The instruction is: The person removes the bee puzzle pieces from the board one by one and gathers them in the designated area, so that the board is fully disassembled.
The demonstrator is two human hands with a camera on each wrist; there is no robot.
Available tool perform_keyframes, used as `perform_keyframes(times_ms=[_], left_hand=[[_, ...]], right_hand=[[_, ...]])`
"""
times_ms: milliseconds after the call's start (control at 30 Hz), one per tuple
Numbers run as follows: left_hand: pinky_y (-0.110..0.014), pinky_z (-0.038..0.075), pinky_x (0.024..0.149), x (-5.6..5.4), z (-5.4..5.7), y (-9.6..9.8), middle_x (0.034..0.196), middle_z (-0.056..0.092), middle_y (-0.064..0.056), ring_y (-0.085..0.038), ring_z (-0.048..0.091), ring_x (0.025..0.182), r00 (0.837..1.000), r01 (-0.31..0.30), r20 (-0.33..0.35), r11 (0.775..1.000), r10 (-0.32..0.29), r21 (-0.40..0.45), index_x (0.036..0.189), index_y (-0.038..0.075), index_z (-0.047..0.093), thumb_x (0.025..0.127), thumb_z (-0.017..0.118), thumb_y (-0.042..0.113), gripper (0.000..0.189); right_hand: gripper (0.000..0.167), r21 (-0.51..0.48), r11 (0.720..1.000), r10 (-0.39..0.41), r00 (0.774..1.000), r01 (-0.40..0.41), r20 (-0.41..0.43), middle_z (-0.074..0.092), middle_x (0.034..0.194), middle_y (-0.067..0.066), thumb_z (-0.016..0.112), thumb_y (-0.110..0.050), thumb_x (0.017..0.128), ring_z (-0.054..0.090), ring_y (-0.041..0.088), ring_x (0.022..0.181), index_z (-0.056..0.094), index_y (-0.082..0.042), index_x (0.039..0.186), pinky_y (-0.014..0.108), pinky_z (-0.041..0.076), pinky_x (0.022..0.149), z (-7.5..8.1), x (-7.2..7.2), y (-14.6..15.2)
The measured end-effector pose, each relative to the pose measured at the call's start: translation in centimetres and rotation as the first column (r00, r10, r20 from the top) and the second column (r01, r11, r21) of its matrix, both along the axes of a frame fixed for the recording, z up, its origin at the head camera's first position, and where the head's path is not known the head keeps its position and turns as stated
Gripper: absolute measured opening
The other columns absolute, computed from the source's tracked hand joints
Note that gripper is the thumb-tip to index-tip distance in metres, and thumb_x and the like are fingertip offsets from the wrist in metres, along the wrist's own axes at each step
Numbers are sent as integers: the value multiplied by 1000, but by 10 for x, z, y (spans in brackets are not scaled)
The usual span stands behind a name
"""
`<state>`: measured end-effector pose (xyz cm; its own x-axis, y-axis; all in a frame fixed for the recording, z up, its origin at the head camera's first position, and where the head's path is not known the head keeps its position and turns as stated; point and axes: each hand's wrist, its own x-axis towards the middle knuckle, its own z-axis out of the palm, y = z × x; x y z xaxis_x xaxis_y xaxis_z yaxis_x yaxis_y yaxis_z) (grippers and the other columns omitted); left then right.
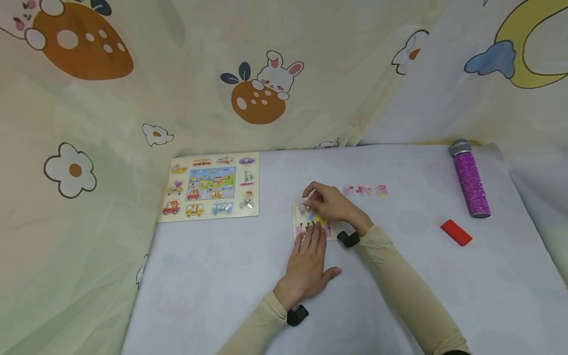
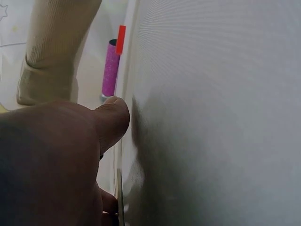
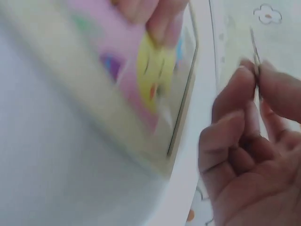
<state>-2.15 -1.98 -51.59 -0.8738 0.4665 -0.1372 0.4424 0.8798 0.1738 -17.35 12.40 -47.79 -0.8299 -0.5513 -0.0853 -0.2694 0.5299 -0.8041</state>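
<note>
Cream-coloured rectangular board with printed vehicles [image 1: 253,187] lies at far left on the white-covered table [image 1: 199,276], well apart from both hands.

Next rightward: small square pale wooden-looking puzzle tray [image 1: 294,219], flat on the table, partly filled. Its picture is pink, with a printed yellow face [image 3: 149,77] seen in the right wrist view. Left hand [image 1: 308,261]: fingers straight, tips resting on the tray's near part, thumb spread aside. Right hand [image 1: 330,203]: above the tray's far part, thumb and finger pinching a thin flat puzzle piece [image 3: 255,49], edge-on in the right wrist view. Whether the piece touches the tray: cannot tell. Black wrist mount [image 1: 348,239] shows beside the tray's near right corner.

Farther right: three small pink jigsaw pieces [image 1: 364,190] in a row; then a flat red rectangle [image 1: 456,232]; then a purple glittery microphone-shaped cylinder with grey head [image 1: 472,182].

Risks (judged): the piece could slip or twist, since the pinch takes little of it. Wrong rotation could leave its tabs riding on neighbours. Uneven pressure from the left fingertips could lift or shift placed pieces. The mount, if lowered, could nudge the tray.
</note>
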Motion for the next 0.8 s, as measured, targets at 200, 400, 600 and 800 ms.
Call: perform_keyframes(times_ms=[200,400,600,800], left_hand=[[-50,17,133,0,-3,1,180,5,-16,-31,9,167,1000,-1,10,1000,1,-18,169,2,17,102,47,73,102],[-50,17,133,0,-4,1,179,6,-16,-31,9,167,1000,-8,16,1000,8,-9,169,2,18,101,49,73,103],[-50,18,133,0,-4,1,179,8,-15,-30,11,166,1000,-13,21,1000,13,2,169,2,19,101,51,72,103],[-51,17,133,0,-2,1,179,8,-16,-31,11,166,1000,-5,29,1000,5,4,169,2,17,101,50,72,103]], right_hand=[[17,-96,984,-155,987,151,-36,77,103,11,75,-10,99,77,25,89,75,-9,116,32,59,79,-1,-4,22],[32,-114,971,-213,977,210,-16,78,119,15,83,-7,92,78,30,99,76,-6,123,24,58,82,-4,-4,43],[36,-85,971,-228,973,225,-33,79,118,14,88,-9,87,77,29,100,77,-6,122,21,58,82,-11,-2,59],[38,-86,967,-242,970,239,-35,78,117,17,88,-6,86,76,31,99,76,-3,122,17,57,81,-13,2,75]])
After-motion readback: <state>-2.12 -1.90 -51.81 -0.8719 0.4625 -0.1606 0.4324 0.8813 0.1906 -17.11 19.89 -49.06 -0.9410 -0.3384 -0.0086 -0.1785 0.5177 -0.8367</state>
